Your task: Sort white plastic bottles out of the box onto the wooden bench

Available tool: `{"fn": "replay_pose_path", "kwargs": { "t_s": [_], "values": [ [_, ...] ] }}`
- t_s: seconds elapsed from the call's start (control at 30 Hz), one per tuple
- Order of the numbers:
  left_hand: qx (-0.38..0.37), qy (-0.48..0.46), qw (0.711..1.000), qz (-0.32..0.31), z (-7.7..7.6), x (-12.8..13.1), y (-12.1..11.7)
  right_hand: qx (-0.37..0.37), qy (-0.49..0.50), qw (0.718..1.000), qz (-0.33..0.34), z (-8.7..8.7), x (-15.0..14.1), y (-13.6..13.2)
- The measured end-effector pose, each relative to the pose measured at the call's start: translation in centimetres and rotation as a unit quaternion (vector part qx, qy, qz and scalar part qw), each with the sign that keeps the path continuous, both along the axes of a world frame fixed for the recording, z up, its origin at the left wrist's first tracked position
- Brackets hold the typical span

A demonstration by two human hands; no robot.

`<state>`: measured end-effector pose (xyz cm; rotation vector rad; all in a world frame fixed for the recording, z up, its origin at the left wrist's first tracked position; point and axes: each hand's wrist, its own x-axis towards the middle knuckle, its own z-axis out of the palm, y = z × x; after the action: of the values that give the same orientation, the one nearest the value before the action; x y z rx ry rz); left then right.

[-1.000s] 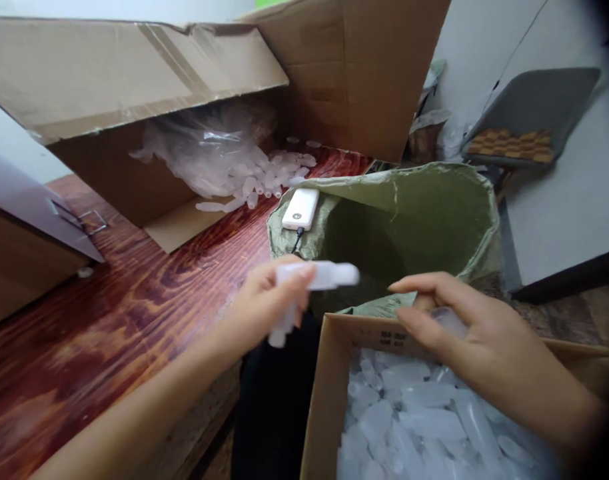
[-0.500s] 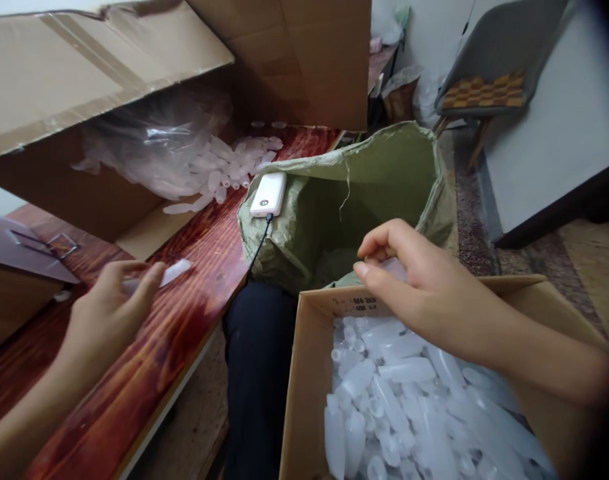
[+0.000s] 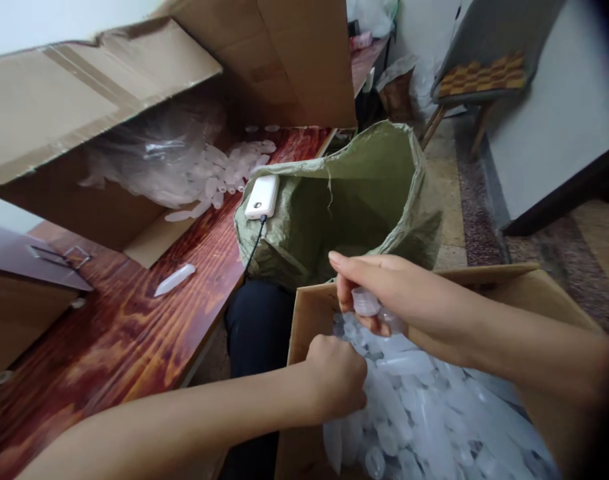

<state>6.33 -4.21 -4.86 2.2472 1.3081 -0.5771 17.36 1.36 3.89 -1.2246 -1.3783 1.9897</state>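
Note:
My right hand (image 3: 384,287) is curled round a small translucent plastic bottle (image 3: 366,302), its ribbed neck showing between thumb and fingers. Just below and to the left, my left hand (image 3: 337,380) is closed in a fist over the box, its back towards me; whatever lies inside it is hidden. Both hands are above a cardboard box (image 3: 297,340) with a heap of similar translucent bottles (image 3: 414,400) in it. One more bottle (image 3: 174,280) lies alone on the red wood-grain table (image 3: 134,347).
An open green woven sack (image 3: 404,173) stands beyond the box, with a white power bank (image 3: 262,197) and cable on its rim. A large carton (image 3: 109,73) lies open on the table, bottles and clear plastic film spilling out. A grey chair (image 3: 499,40) stands behind.
My left hand has swung from above the table to the box and closed into a fist. My right hand has lowered and turned, so the bottle's neck now shows.

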Motion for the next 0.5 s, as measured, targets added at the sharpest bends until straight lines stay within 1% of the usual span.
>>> {"fn": "replay_pose_path", "kwargs": {
  "t_s": [0.07, 0.1, 0.17, 0.23, 0.27, 0.3, 0.33, 0.37, 0.43, 0.5],
  "values": [
    [0.005, 0.015, 1.000, 0.013, 1.8, -1.0, -0.4, -0.037, 0.006, 0.999, 0.010, 0.2, -0.1, -0.5],
    [0.013, 0.022, 0.999, 0.023, 3.1, -1.7, -0.6, -0.045, 0.001, 0.999, 0.012, 0.2, -0.1, -0.6],
    [0.045, 0.033, 0.996, 0.067, 5.8, -4.0, -0.9, -0.045, -0.019, 0.999, 0.006, 0.0, 0.1, -0.5],
    [0.099, 0.060, 0.981, 0.154, 8.3, -7.3, -1.1, -0.021, -0.047, 0.999, -0.005, -0.6, 0.3, 0.0],
    [0.137, 0.093, 0.965, 0.202, 9.2, -9.2, -1.2, 0.000, -0.063, 0.998, -0.004, -1.0, 0.4, 0.2],
    [0.163, 0.129, 0.949, 0.236, 9.9, -11.3, -1.3, 0.024, -0.077, 0.997, 0.002, -1.4, 0.5, 0.5],
    [0.189, 0.171, 0.927, 0.274, 10.2, -13.5, -1.3, 0.051, -0.088, 0.995, 0.013, -1.7, 0.6, 0.7],
    [0.206, 0.199, 0.910, 0.298, 10.3, -15.6, -1.4, 0.078, -0.095, 0.992, 0.028, -2.0, 0.6, 0.8],
    [0.225, 0.239, 0.882, 0.339, 9.8, -19.3, -1.7, 0.134, -0.108, 0.983, 0.058, -2.2, 0.5, 0.8],
    [0.240, 0.241, 0.867, 0.365, 8.8, -21.9, -1.9, 0.200, -0.120, 0.970, 0.067, -2.1, 0.4, 0.7]
  ]
}}
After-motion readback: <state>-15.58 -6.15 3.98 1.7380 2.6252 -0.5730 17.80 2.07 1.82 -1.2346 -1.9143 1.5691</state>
